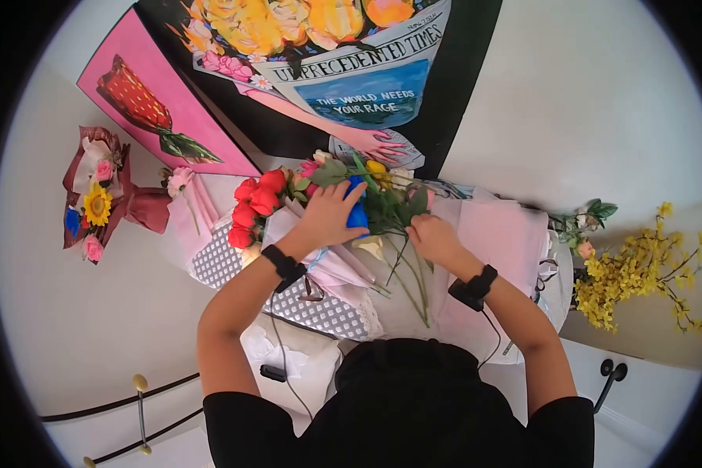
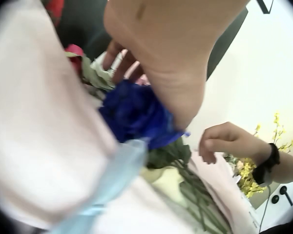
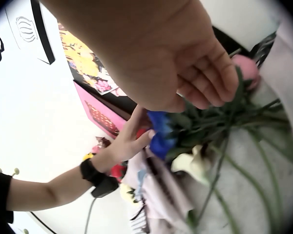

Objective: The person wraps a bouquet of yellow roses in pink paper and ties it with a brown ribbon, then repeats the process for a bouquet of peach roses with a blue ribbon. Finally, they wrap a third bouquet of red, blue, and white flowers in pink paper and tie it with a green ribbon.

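Observation:
Blue petals (image 1: 356, 214) show between the spread thumb and index finger of the left hand (image 1: 327, 214). In the left wrist view, that hand's thumb and fingers curve around the blue rose (image 2: 134, 114). The right hand (image 1: 441, 243) is beside green leaves (image 1: 394, 209), its fingers loosely curled. Nothing shows in its palm in the right wrist view, where the right hand (image 3: 185, 68) is above crossing stems (image 3: 219, 161); its thumb tip is hidden. A cream lily (image 3: 193, 163) lies below the leaves. Red roses (image 1: 259, 204) are left of the left hand.
A pink-wrapped bundle (image 1: 339, 273) with a light blue ribbon lies below the left hand. Pink paper sheets (image 1: 503, 242) are at the right. Paintings (image 1: 359, 86) stand behind. Yellow blossoms (image 1: 628, 273) are at the far right, and a wrapped bouquet (image 1: 97, 203) hangs at left.

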Motion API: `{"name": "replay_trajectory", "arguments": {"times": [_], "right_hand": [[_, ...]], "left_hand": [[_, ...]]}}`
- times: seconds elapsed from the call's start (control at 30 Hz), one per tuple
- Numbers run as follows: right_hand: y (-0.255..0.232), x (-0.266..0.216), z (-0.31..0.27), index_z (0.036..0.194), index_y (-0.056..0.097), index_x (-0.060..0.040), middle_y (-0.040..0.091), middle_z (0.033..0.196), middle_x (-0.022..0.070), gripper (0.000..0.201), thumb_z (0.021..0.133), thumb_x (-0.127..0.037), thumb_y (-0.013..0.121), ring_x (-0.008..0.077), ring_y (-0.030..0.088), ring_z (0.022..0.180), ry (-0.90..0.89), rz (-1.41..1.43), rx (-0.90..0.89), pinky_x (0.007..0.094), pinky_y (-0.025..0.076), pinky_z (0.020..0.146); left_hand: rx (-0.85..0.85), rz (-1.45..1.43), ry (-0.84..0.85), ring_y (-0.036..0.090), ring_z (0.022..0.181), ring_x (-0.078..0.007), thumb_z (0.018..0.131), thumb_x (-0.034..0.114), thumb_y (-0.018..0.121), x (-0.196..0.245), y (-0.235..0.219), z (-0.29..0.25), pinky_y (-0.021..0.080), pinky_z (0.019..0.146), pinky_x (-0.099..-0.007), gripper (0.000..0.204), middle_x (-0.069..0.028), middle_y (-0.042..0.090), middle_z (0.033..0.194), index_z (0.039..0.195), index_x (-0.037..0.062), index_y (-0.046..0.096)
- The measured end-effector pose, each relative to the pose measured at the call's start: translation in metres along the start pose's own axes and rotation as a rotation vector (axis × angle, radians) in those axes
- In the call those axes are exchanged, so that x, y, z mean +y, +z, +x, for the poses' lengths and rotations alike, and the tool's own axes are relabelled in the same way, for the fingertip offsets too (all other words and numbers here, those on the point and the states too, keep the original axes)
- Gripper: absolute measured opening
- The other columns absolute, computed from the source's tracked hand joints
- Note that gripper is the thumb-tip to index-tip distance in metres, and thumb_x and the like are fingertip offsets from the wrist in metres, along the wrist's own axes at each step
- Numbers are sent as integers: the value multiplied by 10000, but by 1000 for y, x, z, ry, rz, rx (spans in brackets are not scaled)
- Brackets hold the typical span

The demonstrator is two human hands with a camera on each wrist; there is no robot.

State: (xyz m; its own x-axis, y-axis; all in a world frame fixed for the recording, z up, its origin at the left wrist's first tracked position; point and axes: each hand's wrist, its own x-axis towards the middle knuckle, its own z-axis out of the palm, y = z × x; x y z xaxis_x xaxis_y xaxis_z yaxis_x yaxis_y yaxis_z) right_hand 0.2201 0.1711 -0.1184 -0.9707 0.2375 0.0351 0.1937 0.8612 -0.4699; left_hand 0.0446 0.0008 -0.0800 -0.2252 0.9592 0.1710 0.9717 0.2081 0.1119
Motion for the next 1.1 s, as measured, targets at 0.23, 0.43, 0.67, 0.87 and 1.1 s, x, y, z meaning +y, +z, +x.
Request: {"name": "replay_trajectory", "arguments": {"times": [0.23,0.43,0.67,0.87,1.1], "right_hand": [[23,11,4,835,555,-16,543,909,153,149,774,-151,565,330,520,878,-219,147,186,404,439,731],[47,-21,36,1115,508,23,525,1020,123,521,671,-200,667,312,450,1003,-129,5,266,434,371,850],[35,-10,37,992,595,-37,564,1025,129,408,648,-208,733,312,451,1056,-84,334,457,423,362,885],[2,-4,26,954,618,-50,609,985,105,225,776,-179,664,220,540,949,48,690,368,336,399,864],[-68,-31,6,883,566,5,571,880,73,169,859,-162,566,178,544,839,-182,1207,510,327,430,779]], "left_hand": [[-244,-321,-506,514,970,-401,600,302,760,1,29,15,454,812,-418,838,-223,386,1194,1293,155,313],[6,-508,-367,551,855,-381,656,219,725,27,11,17,469,775,-407,597,-181,445,1063,1162,135,420],[-89,-734,-590,589,825,-307,795,280,573,-45,17,9,466,703,-381,392,-129,593,895,1114,74,477],[-410,-73,-445,605,844,-315,722,251,615,-16,33,-15,467,684,-418,316,-140,626,869,960,51,555],[-213,-74,-243,609,788,-303,686,150,587,16,-49,9,463,644,-419,232,-134,618,798,903,67,582]]}}
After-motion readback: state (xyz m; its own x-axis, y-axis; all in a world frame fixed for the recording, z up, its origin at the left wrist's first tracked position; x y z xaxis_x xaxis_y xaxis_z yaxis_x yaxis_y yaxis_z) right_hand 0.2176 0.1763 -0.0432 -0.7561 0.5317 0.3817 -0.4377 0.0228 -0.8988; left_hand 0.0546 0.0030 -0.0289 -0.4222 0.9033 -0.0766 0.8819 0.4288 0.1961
